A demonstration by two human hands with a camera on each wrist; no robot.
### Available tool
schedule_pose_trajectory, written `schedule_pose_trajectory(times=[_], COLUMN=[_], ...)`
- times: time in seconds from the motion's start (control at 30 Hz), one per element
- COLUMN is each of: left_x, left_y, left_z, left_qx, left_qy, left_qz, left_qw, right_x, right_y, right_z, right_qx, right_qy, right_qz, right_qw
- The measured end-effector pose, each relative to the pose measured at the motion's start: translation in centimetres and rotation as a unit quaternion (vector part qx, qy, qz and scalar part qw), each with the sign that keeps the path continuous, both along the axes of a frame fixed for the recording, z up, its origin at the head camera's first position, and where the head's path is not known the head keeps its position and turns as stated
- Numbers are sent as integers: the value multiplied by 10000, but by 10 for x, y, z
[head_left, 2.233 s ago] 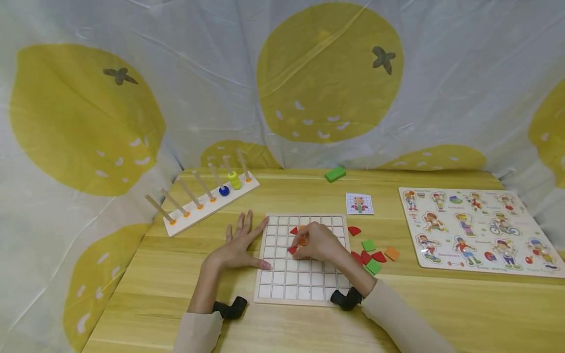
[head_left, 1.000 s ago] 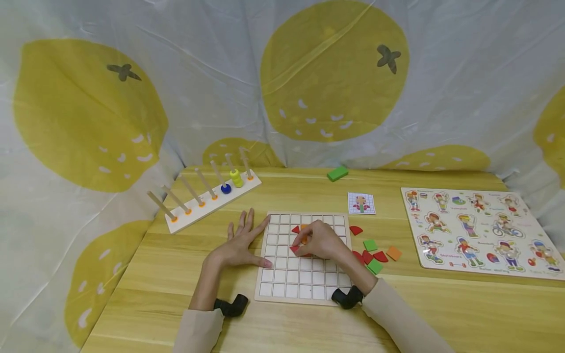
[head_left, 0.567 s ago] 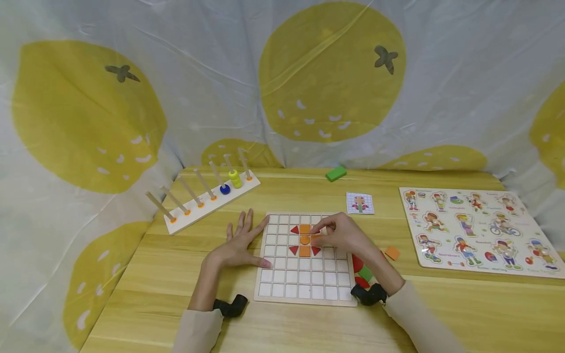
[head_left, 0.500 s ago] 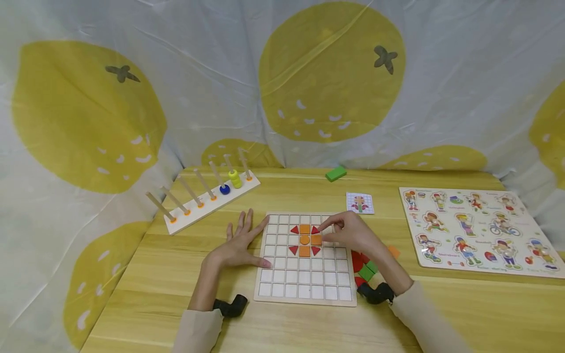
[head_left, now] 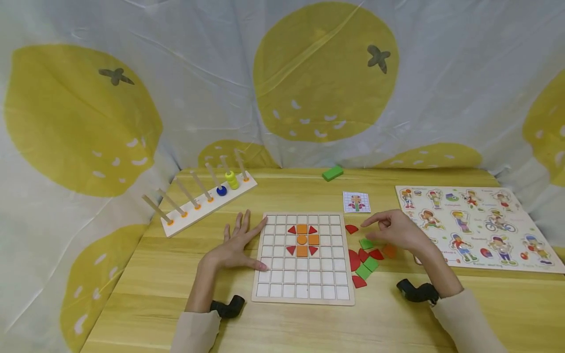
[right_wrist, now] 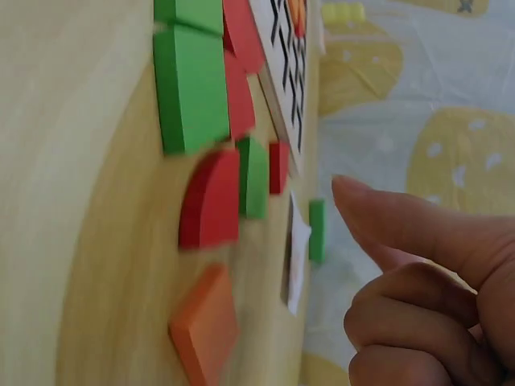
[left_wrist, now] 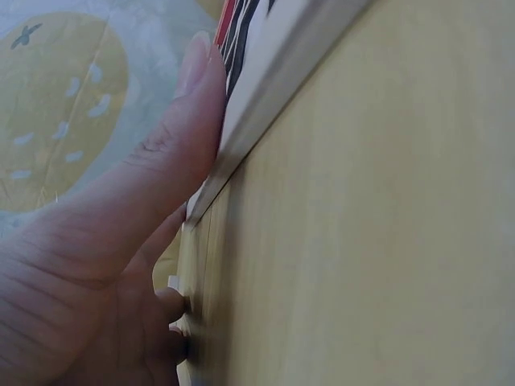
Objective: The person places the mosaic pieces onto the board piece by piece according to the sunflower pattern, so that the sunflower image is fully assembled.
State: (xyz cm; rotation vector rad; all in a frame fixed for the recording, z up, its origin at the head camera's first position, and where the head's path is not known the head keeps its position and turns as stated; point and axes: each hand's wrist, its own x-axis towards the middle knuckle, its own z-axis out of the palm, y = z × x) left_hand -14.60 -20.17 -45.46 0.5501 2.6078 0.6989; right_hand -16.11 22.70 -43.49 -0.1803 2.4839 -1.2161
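We log the light wooden desk [head_left: 282, 323] backed by a white curtain printed with big yellow lemons [head_left: 326, 73]. On the desk's right side lies a flat wooden puzzle board with cartoon figures [head_left: 476, 228]; at the far left sits a long white peg rack with wooden rods and a few stacked rings [head_left: 207, 196]. In the centre is the square white-gridded wooden board [head_left: 302, 258], carrying a small cluster of orange and red tiles [head_left: 302, 239] in its upper rows. The left hand [head_left: 236, 245] lies flat on the desk, fingers straight and spread, thumb pressed along the board's left edge; its grip holds nothing. The right hand [head_left: 395, 230] hovers just right of the board above the loose red, green and orange wooden tiles [head_left: 365, 260], index finger extended, the other fingers curled in; we see nothing in its grip. A small picture card with a gridded pattern [head_left: 356, 201] lies behind the loose tiles, and a green rectangular block [head_left: 333, 172] rests near the curtain.
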Motion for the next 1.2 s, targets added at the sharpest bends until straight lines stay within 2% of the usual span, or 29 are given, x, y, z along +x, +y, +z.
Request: schedule_pose_trajectory(times=[0.23, 0.37, 0.53, 0.63, 0.9, 1.2], left_x=[0, -1, -1, -1, -2, 0], left_y=[-4, -6, -5, -4, 3, 6], left_z=[1, 1, 2, 2, 0, -2], left_qx=[-75, -92, -71, -45, -77, -205], left_qy=[102, 138, 126, 110, 88, 51], left_qz=[73, 60, 68, 105, 98, 141], left_qw=[9999, 9998, 9999, 9999, 9999, 9997], right_x=[-6, -8, -10, -11, -7, -2], right_y=[23, 34, 40, 40, 43, 39], right_z=[7, 7, 0, -3, -4, -5], right_qx=[62, -57, -204, -192, -68, 146], right_qy=[68, -231, -762, -860, -534, -639], right_qz=[282, 730, 1467, 1631, 1201, 643], right_qw=[9996, 9971, 9860, 9827, 9913, 9958])
